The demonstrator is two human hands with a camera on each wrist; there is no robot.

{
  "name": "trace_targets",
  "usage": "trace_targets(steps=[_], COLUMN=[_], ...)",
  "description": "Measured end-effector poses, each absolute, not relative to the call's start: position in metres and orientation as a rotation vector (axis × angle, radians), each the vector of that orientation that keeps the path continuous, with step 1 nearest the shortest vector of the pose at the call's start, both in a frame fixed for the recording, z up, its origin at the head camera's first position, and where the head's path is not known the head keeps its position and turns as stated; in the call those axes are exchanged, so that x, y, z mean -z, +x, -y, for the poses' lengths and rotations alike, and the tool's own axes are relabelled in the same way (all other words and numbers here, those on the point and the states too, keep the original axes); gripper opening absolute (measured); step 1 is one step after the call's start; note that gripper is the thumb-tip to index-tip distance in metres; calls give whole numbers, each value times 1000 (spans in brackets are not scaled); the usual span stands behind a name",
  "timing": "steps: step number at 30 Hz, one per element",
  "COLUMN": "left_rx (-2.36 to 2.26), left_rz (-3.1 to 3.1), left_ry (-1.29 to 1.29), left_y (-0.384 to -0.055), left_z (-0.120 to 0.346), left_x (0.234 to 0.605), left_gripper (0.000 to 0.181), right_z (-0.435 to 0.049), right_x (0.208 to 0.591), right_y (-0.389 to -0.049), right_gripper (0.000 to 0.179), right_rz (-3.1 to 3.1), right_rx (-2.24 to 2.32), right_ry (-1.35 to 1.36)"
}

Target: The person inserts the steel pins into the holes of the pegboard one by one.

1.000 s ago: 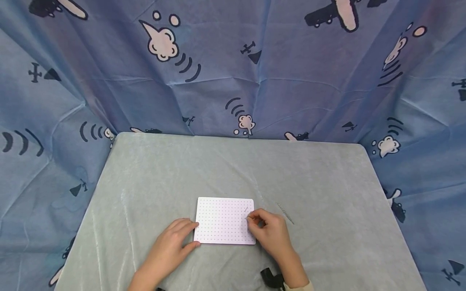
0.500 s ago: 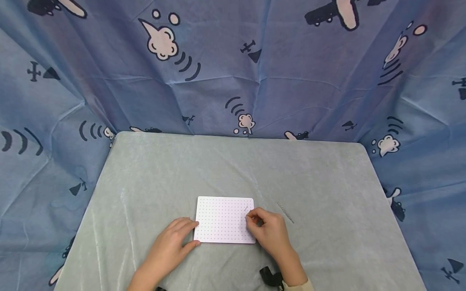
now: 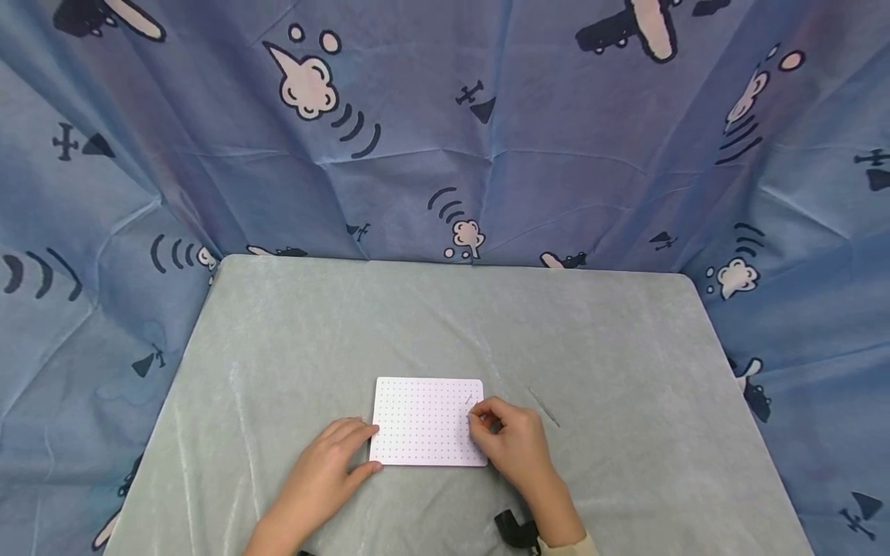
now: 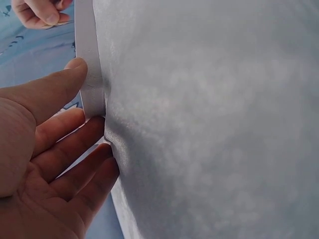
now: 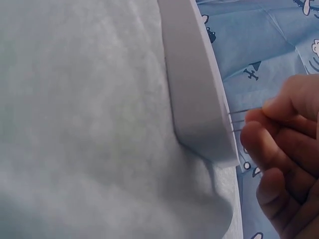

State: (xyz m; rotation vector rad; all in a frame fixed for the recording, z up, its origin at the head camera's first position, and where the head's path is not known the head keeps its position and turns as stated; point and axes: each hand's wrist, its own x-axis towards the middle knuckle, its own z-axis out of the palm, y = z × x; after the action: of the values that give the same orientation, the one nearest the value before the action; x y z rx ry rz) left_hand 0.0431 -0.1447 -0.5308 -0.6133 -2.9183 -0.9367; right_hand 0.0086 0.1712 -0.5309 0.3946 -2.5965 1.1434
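Note:
A white board (image 3: 420, 432) with a grid of small holes lies flat on the table. My left hand (image 3: 325, 471) rests at its left side, fingers fairly straight, fingertips and thumb touching the edge. Over the board's right part, my right hand (image 3: 511, 440) pinches a thin metal pin (image 5: 245, 111) between thumb and forefinger. That pin reaches down to the board's top in the right wrist view; whether it sits in a hole I cannot tell. Other thin pins (image 5: 236, 131) stand in the board beside it. More pins show near the upper right corner in the head view.
To the right of the board, a thin silvery strip of what look like fine pins (image 3: 544, 407) lies on the grey cloth-covered table (image 3: 626, 355). A black device (image 3: 516, 530) sits at my right wrist. A blue patterned curtain (image 3: 403, 116) surrounds the table.
The right hand's fingertips have shifted slightly left over the board, still pinching the pin. My left hand keeps its place at the board's left edge.

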Motion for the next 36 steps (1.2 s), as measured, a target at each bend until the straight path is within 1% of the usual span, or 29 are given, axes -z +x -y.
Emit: trace_targets(steps=[7, 14, 18, 22, 27, 36], left_rx=[945, 932, 929, 925, 925, 927], left_rz=[2902, 2905, 2903, 2902, 2906, 2913], left_ry=[-610, -619, -615, -615, -611, -605], left_y=[44, 43, 44, 44, 44, 44], left_z=[145, 144, 144, 144, 144, 143], left_x=[530, 529, 529, 528, 527, 527], left_gripper=[55, 55, 55, 55, 55, 55], right_z=[-180, -217, -239, -251, -254, -252], right_x=[529, 518, 517, 518, 518, 518], right_y=[9, 1, -1, -1, 2, 2], right_gripper=[18, 11, 6, 8, 13, 13], right_rz=[2661, 2826, 2907, 2969, 3011, 3029], right_rx=[-1195, -923, -817, -754, -702, -676], right_ry=[327, 20, -93, -122, -130, -134])
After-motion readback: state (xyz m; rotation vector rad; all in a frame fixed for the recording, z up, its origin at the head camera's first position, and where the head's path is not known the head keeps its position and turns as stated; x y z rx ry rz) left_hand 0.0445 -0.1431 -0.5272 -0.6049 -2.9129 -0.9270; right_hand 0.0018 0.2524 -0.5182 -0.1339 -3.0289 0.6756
